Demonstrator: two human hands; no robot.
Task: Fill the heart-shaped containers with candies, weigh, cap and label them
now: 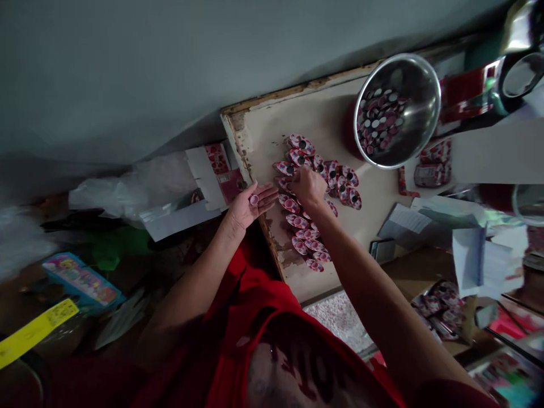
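My left hand (254, 205) is palm up with its fingers stretched out, and a small round pink cap (254, 200) lies on the palm. My right hand (309, 186) is closed, knuckles up, over rows of small red-and-white printed packets on the board. Its fingertips are hidden, so what they pinch does not show. Toward the wall, the packets (300, 143) have dark round discs at their middles. Nearer to me, other packets (298, 221) bear pink round pieces like the one on my palm.
A steel bowl (432, 130) with many small round caps (380, 122) stands on the pale wood-edged board (263, 122) at right. Beyond it is a red machine (465, 93). Papers (488, 260) lie at right, an open white box (178, 218) and plastic bags at left.
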